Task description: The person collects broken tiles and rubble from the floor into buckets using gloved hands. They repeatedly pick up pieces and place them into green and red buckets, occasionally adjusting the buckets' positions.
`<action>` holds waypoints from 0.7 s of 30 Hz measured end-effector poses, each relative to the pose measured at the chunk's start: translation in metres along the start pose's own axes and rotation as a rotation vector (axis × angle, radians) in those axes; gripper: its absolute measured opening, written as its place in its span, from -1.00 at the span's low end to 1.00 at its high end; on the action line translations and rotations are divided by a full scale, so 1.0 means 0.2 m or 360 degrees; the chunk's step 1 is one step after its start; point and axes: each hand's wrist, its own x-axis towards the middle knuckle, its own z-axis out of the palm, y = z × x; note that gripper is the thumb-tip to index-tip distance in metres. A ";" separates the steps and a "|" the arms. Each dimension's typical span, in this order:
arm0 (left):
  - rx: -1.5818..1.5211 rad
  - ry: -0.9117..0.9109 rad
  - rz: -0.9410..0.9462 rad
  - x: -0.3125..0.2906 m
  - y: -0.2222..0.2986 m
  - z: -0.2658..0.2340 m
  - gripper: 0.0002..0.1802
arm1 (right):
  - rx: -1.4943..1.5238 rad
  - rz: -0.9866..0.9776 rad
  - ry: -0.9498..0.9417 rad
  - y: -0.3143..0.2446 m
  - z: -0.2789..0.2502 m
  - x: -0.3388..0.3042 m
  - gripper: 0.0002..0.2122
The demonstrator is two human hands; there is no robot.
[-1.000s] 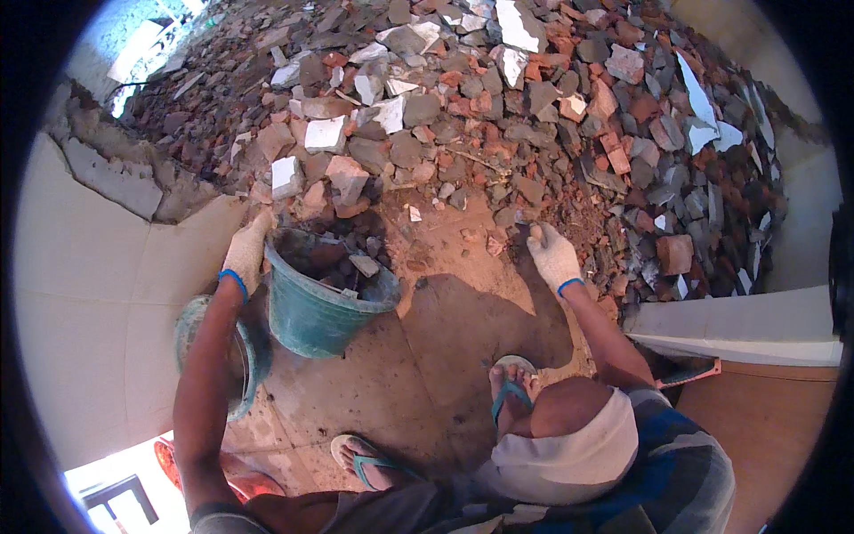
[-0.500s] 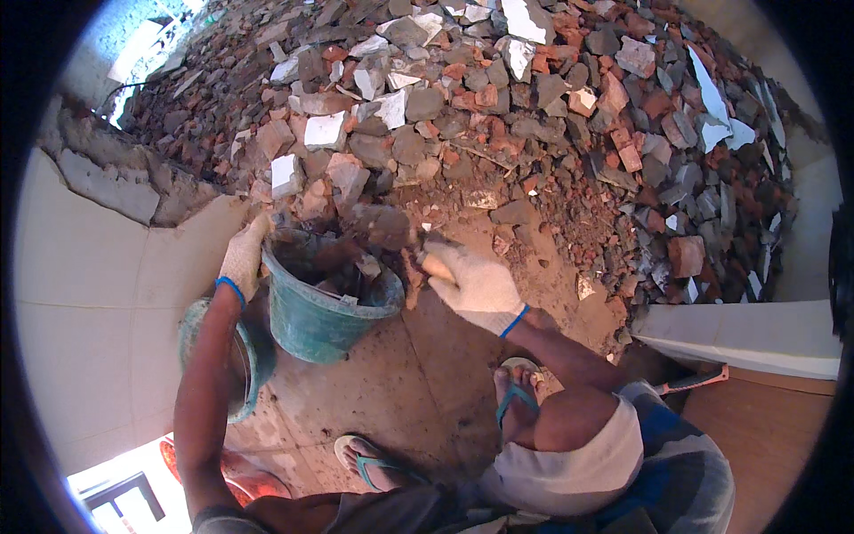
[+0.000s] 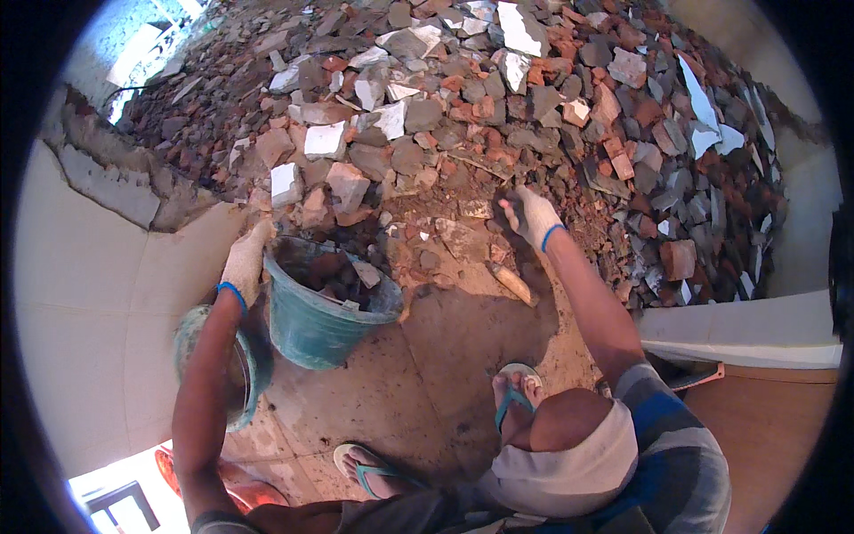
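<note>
My left hand, in a pale knit glove with a blue cuff, is closed on the rim of a green bucket. Broken brick and grey rubble chunks fill the inside of the bucket. My right hand, gloved alike, reaches out low over the edge of the rubble, its fingers parted among dark pieces. Just nearer than that hand, a tool with a wooden handle lies on the dirty floor. Its head blends into the soil, so its exact kind is hard to make out.
A large heap of broken brick, concrete and white tile rises ahead. Another green bucket stands beside the left wall. My sandalled feet are on the tiled floor. A red-orange container sits at lower left.
My right hand has let go of the wooden-handled tool, which was over the bucket and now lies on the floor. That hand has moved right and farther out. My left hand stays on the rim.
</note>
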 end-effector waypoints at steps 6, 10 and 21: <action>-0.0251 0.0025 -0.0130 0.00 0.00 0.02 -0.52 | 0.0404 -0.0023 -0.0144 0.05 0.16 0.33 -0.74; -0.0280 0.0046 -0.0149 -0.01 0.02 0.03 -0.55 | 0.0379 -0.0084 -0.0138 0.10 0.17 0.36 -0.72; -0.0315 0.0026 -0.0126 0.00 -0.01 0.02 -0.53 | 0.0439 -0.0214 0.0202 0.15 0.24 0.27 -0.74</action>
